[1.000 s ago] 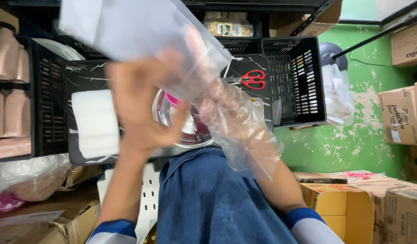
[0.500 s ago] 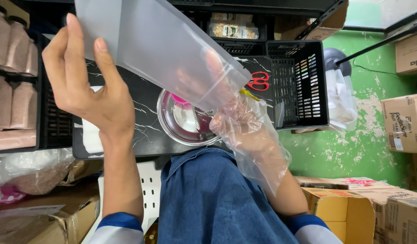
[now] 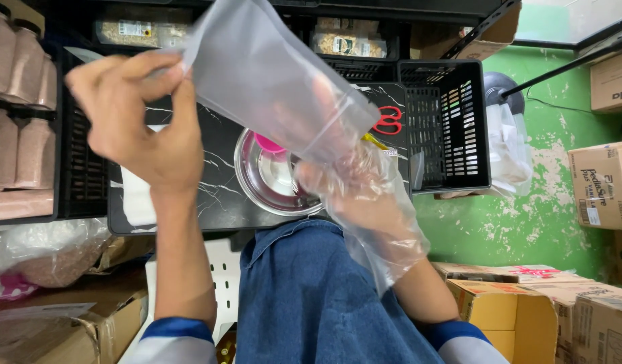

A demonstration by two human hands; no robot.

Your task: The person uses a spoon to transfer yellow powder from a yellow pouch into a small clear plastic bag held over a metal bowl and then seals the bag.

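My left hand (image 3: 139,118) is bare and pinches the upper edge of a clear zip-top plastic bag (image 3: 270,74), which is held up in front of me. My right hand (image 3: 345,182) wears a loose clear plastic glove and reaches into the bag's mouth from below, its fingers showing through the film. Under the bag, a round steel bowl (image 3: 270,185) with a pink scoop (image 3: 269,143) in it sits on a black marble-patterned tray (image 3: 210,189) over my lap.
Red-handled scissors (image 3: 390,121) lie on the tray's right side, next to a black plastic crate (image 3: 446,128). Jars of pinkish powder (image 3: 18,87) stand at left. Cardboard boxes (image 3: 526,310) sit at lower right against a green wall.
My left hand moved from in front of the bag out to its upper left edge and now pinches it. The gloved right hand has pushed up into the bag's mouth.
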